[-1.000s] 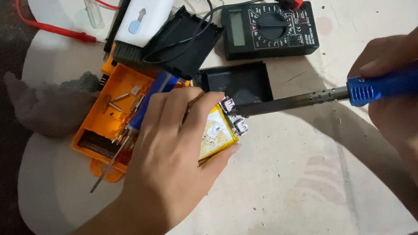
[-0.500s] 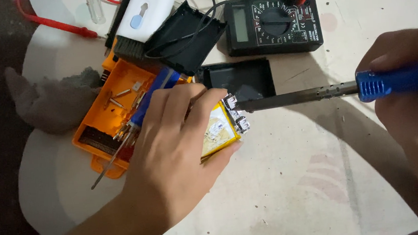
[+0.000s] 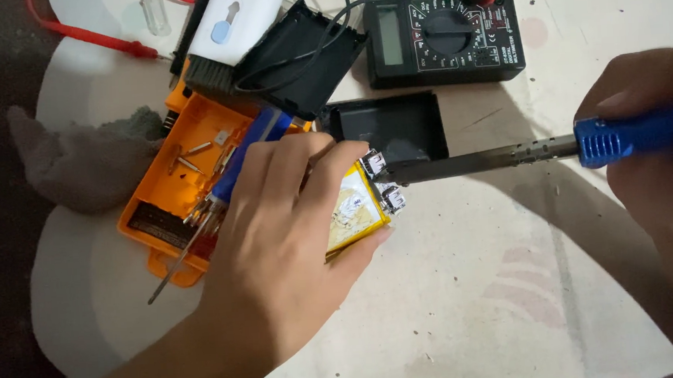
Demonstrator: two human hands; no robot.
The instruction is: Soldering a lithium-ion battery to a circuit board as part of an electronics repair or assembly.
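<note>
Two hands work: left hand [image 3: 293,246] pins the battery pack [image 3: 351,215] flat, right hand [image 3: 653,138] grips the soldering iron [image 3: 506,155]; best kept steady, touching only the board's joint.

This is looking like a makeshift electronics repair corner in someone's home. A black digital multimeter with a round dial [image 3: 442,38] is lying on a pale, worn tabletop [image 3: 514,295]. Left of the multimeter, an open orange plastic tool case holding small metal bits [image 3: 177,195] is sitting, and below the multimeter a blue-handled soldering iron with a metal barrel [image 3: 521,153] is hovering. A red probe lead [image 3: 94,39] is trailing far left of the multimeter.
</note>
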